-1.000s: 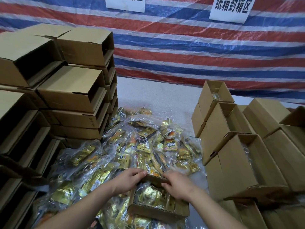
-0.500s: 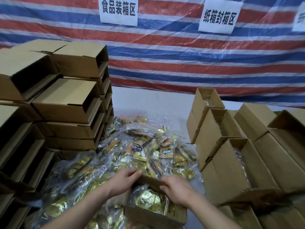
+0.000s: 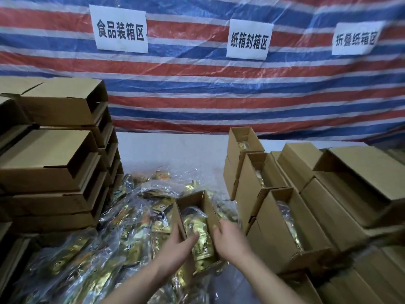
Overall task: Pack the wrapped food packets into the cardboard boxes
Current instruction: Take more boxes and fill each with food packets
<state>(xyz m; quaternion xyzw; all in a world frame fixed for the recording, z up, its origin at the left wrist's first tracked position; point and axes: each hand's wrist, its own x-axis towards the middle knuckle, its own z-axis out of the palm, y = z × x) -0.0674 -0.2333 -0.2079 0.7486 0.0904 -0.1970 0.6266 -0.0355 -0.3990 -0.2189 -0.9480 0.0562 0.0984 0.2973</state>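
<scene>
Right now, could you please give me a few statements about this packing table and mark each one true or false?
1. Both hands hold the open box in front of the person. True: the left hand grips one side of the cardboard box and the right hand the other.
2. That box is empty. False: gold wrapped packets lie inside it.
3. Loose packets are heaped on the table to the left of the box. True.
4. The stack of boxes on the left holds packets. False: those whose openings show look dark and empty.
5. The boxes on the right are closed. False: several stand open, packets showing.
</scene>
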